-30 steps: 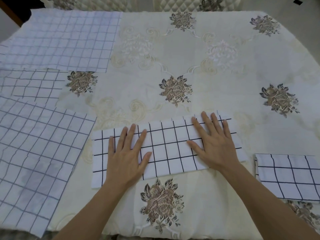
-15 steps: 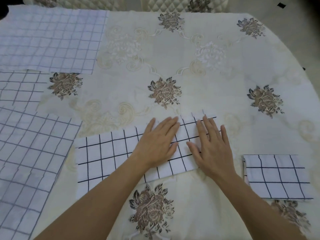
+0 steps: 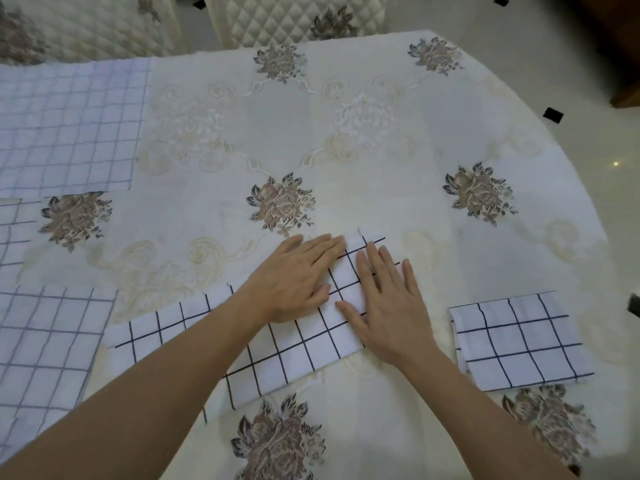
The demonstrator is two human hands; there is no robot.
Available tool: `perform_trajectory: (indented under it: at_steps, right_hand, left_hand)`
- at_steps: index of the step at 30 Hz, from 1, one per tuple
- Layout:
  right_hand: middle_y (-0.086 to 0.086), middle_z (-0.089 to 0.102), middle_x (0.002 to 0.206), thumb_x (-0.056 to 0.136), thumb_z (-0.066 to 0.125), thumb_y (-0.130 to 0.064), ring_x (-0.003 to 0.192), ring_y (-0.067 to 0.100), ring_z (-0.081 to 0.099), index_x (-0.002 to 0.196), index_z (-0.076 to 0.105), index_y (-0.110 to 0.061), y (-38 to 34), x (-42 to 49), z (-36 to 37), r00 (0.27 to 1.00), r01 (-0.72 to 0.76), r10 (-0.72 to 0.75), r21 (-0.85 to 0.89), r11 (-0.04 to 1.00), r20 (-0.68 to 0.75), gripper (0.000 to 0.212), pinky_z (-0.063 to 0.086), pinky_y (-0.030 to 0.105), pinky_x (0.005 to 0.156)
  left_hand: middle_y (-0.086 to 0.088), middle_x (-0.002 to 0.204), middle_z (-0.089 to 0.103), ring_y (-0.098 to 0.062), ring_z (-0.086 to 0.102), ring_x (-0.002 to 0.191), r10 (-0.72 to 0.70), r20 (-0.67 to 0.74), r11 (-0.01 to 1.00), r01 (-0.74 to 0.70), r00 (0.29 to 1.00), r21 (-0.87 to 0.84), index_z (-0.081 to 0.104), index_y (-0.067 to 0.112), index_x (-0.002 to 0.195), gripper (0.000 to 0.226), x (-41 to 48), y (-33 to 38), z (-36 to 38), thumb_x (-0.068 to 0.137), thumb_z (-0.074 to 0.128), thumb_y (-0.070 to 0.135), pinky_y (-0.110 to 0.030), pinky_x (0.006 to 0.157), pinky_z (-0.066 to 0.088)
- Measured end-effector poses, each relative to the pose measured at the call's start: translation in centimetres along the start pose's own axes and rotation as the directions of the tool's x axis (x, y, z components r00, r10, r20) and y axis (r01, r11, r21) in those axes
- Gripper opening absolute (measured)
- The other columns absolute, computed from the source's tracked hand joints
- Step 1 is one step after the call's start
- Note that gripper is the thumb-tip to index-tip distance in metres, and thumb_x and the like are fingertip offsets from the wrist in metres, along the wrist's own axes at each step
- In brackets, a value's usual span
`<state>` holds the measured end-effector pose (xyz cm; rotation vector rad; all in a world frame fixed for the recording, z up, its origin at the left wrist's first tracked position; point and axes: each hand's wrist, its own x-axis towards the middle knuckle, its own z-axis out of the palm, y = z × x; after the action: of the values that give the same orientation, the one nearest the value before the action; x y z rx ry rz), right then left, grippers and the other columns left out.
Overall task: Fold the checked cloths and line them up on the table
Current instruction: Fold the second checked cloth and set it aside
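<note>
— Middle of the long checked cloth?
— Hidden under the left grip and its forearm. Right end partly under the right grip. Couldn't count the layers.
— Left side?
— Cut off by the edge: far pale cloth, middle pale cloth, near pale cloth.
— Dark thing at the right edge?
— Cropped, too blurred to name.

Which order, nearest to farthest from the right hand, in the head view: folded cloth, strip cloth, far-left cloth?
1. strip cloth: directly under the right hand, which lies flat on its right end.
2. folded cloth: just to the hand's right, not touching it.
3. far-left cloth: spread flat at the far left, well beyond the others.
</note>
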<state>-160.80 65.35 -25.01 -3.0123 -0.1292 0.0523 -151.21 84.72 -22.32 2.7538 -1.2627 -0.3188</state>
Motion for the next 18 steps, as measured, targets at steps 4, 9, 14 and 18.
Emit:
perform_trajectory:
  at_steps: [4,9,14,18]
  right_hand:
    - [0.011,0.018,0.166,0.1,0.016,-0.066,0.154,0.025,0.014,0.157,0.027,-0.009,-0.2,0.4,-0.2,1.0,0.013,-0.013,0.015,1.0,0.001,0.081,0.016,0.054,0.123]
    - [0.009,0.016,0.167,0.102,0.02,-0.063,0.155,0.023,0.01,0.158,0.025,-0.012,-0.2,0.5,0.0,0.999,0.038,-0.037,0.039,0.999,-0.017,0.076,0.017,0.054,0.122]
    - [0.006,0.015,0.167,0.104,0.019,-0.059,0.155,0.022,0.008,0.159,0.023,-0.013,0.2,0.9,-0.6,0.999,0.019,-0.017,0.062,0.998,-0.043,0.072,0.011,0.051,0.125]
    - [0.012,0.042,0.155,0.103,0.037,-0.045,0.144,0.03,0.037,0.151,0.041,-0.009,1.5,1.5,-1.0,0.978,-0.085,0.114,0.164,0.983,-0.176,0.06,0.029,0.05,0.118]
  left_hand:
    - [0.004,0.164,0.022,-0.011,0.02,0.15,-0.004,-0.027,0.999,0.003,1.0,-0.032,0.019,0.018,0.158,0.069,0.4,-0.1,-0.3,0.096,0.031,0.043,-0.038,0.121,0.021]
    - [0.004,0.159,0.034,-0.014,0.033,0.143,-0.064,-0.072,0.994,0.057,0.995,-0.088,0.031,0.018,0.154,0.065,1.5,0.1,-0.8,0.094,0.028,0.042,-0.038,0.111,0.03]
    - [-0.002,0.134,0.057,-0.025,0.05,0.119,-0.171,-0.142,0.951,0.126,0.975,-0.281,0.054,0.014,0.137,0.049,4.3,0.5,-1.1,0.097,0.032,0.033,-0.048,0.098,0.046]
    - [-0.003,0.116,0.061,-0.022,0.056,0.102,-0.261,-0.146,0.887,0.178,0.954,-0.426,0.057,0.012,0.133,0.035,6.0,0.6,-1.3,0.1,0.054,0.02,-0.037,0.091,0.046]
